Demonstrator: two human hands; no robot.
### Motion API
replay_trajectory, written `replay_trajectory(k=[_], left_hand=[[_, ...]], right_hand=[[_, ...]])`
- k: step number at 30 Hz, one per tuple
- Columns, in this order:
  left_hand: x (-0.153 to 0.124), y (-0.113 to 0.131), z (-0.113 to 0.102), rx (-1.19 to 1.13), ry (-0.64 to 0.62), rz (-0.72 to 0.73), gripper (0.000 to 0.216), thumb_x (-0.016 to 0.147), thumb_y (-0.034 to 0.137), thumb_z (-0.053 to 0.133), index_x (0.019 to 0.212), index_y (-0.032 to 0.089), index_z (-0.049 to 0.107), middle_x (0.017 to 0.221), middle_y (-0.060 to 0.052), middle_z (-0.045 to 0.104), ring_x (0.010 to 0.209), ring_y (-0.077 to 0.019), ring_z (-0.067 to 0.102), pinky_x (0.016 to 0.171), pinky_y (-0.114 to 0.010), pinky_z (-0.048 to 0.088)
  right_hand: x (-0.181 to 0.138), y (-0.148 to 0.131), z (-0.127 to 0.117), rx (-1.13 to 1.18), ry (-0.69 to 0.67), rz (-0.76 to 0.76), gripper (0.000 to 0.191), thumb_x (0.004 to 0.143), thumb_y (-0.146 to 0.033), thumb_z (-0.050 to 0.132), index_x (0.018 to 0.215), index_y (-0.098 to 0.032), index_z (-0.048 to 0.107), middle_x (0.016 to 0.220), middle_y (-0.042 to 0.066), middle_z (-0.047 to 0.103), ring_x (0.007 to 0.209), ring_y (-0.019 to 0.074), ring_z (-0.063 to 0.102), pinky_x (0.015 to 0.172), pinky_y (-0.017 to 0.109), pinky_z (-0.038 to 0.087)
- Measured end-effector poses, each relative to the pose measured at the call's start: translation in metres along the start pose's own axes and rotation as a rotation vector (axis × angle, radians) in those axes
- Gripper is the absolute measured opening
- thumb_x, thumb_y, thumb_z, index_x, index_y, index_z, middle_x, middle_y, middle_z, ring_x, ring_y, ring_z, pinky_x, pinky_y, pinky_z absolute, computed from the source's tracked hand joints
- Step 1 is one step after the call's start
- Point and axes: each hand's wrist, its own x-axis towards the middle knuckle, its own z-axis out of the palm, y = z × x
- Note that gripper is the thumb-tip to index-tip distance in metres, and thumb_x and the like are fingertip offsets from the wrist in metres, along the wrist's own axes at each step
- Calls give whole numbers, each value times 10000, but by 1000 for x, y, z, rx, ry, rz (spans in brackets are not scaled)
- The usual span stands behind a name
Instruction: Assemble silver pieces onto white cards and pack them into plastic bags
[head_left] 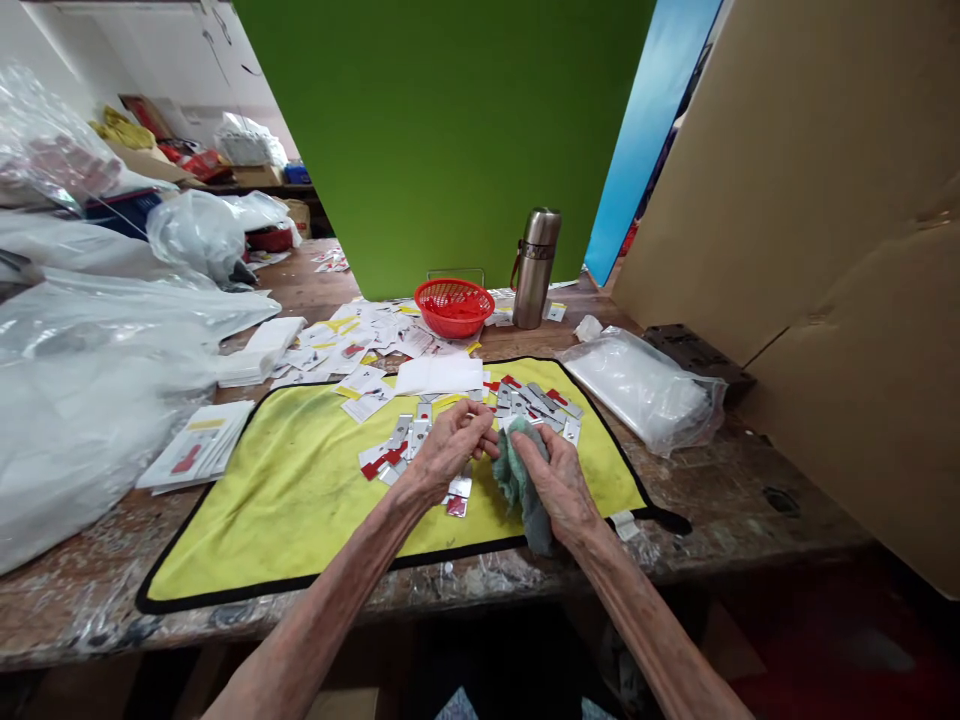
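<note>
My right hand (pixel 559 485) grips a grey-green cloth (pixel 511 478), whose end hangs down toward the table's front edge. Close beside it, my left hand (pixel 454 447) has its fingers curled together in a pinch near the cloth; anything between them is hidden or too small to name. Under both hands lies a yellow towel (pixel 292 500) with a black border. Small flat metal pieces, some of them red, form one pile (pixel 401 440) left of my left hand and another pile (pixel 536 400) behind my right hand. A few more lie below my left wrist.
Behind the towel are a folded white sheet (pixel 440 375), scattered printed cards (pixel 360 340), a red basket (pixel 454 308) and a steel flask (pixel 537 268). Card stacks (pixel 199 445) and plastic bags (pixel 97 400) lie left. A clear bag (pixel 645 385) and cardboard (pixel 825 250) stand right.
</note>
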Motion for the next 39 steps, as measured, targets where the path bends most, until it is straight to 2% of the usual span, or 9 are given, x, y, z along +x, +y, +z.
replay_trajectory(k=[7,13,18,23,25,28,31,35,39], left_hand=[[-14,-16,-2,71,82,104,244,736,385,606,845,179,534,619,68,476,460,-50,401,428,-170,308],[-7,-20,-2,172,62,153,199,713,348,580,652,166,523,533,55,451,466,-67,406,427,-179,301],[-11,-10,-16,130,82,56,169,725,328,557,687,166,529,534,49,489,452,-76,448,446,-191,350],[-4,8,-50,654,191,105,151,759,307,566,736,160,589,636,-7,551,575,-142,527,561,-272,437],[5,10,-41,937,261,242,179,777,299,585,870,153,632,793,-49,585,709,-180,559,690,-330,467],[22,2,0,1118,10,424,294,820,285,578,1090,169,592,1020,-96,564,932,-228,554,839,-378,456],[36,-10,38,1263,-100,451,293,788,252,622,1061,155,577,1117,-138,515,1061,-300,486,896,-454,418],[48,-21,46,1090,-78,448,248,701,173,674,916,147,553,1023,-109,531,993,-268,488,864,-422,422],[54,-21,29,490,-74,324,100,738,169,586,726,173,487,700,23,506,659,-123,487,652,-267,427]], right_hand=[[-8,0,1,-52,-102,-112,244,838,-436,505,850,-199,562,775,-5,581,736,152,508,681,255,411],[-12,-3,-5,-274,-73,-166,281,836,-436,500,660,-216,488,611,-35,475,616,141,431,602,268,352],[-13,-7,-27,-172,-349,-44,245,806,-434,577,837,-194,614,731,-22,580,676,137,509,610,239,410],[-22,6,-58,48,-92,159,353,748,-498,657,890,-175,632,747,2,632,654,143,557,601,247,458],[-26,11,-63,105,-69,207,385,715,-499,694,905,-167,647,755,15,652,669,150,577,617,249,473],[-29,13,-63,152,-55,221,410,698,-502,713,931,-170,659,814,31,682,706,152,597,639,235,484],[-29,11,-61,190,-46,220,413,693,-502,716,938,-173,666,881,44,697,725,155,609,650,232,493],[-29,12,-61,249,-46,216,376,692,-487,727,898,-177,671,831,22,694,703,139,607,646,214,489],[-30,11,-69,287,-2,259,344,690,-483,728,849,-185,662,758,-3,669,651,122,579,615,205,475]])
